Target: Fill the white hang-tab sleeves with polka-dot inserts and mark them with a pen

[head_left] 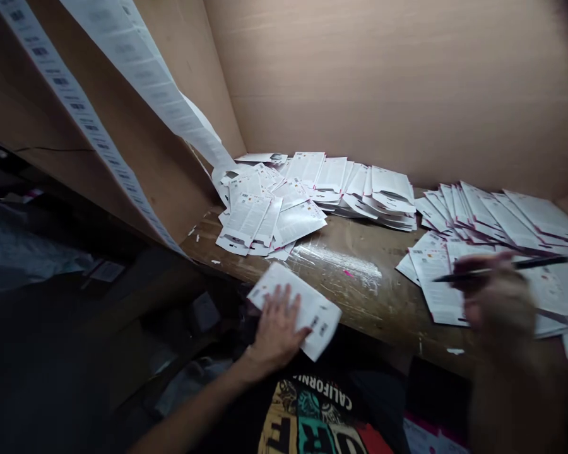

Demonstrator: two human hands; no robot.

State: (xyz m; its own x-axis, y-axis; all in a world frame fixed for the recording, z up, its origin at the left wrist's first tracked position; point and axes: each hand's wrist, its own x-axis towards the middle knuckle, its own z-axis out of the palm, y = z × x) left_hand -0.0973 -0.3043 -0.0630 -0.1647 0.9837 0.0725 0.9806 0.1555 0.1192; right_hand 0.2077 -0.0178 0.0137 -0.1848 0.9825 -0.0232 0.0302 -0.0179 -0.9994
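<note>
Fingers spread, my left hand (280, 328) lies flat on a white printed packet (322, 310) with barcodes. That packet rests tilted at the front edge of the wooden table (360, 296), partly overhanging it. On the right, my right hand (502, 302) is smeared by motion, with its fingers closed around a thin, dark, pen-like pointed tool (544, 261). Just behind and beneath this hand in the view are many more white packets (440, 284) with pink edges, fanned out on the table.
Another loose heap of white packets (255, 214) lies at the left, adjoining overlapping packets (350, 183) along the back. Cardboard walls (383, 82) enclose the table's back and left. Strips of barcode labels (104, 148) hang down on the left. Below is a dark box (438, 397).
</note>
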